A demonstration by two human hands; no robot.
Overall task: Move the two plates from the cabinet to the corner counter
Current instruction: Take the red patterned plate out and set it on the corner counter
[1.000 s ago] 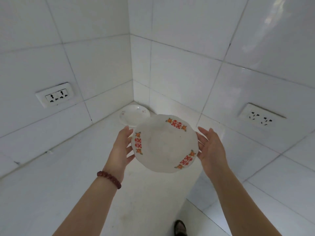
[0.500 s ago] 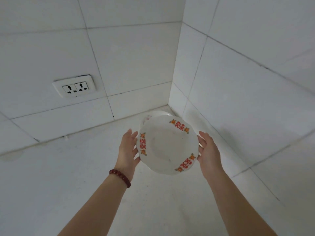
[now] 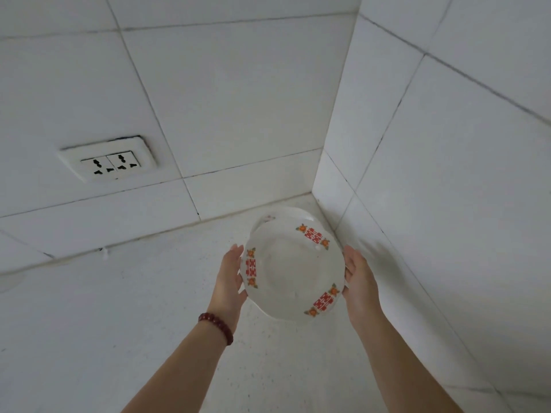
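Double wall socket (image 3: 108,162) on far-left tiled wall, above white counter (image 3: 119,323). Red bead bracelet (image 3: 216,323) on left wrist. Left hand (image 3: 229,278): fingers straight, pressed flat against left rim of red-patterned plate (image 3: 293,269). Plate carried between both palms, tilted, over counter near far-right corner. Second plate (image 3: 274,216) lies in corner just behind, partly hidden; contact between plates unclear. Right hand (image 3: 359,281): fingers straight, supporting right rim.

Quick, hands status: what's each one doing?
Left hand: open, straight fingers pressing the patterned plate at its left rim.
Right hand: open, straight fingers pressing its right rim; plate carried between both.
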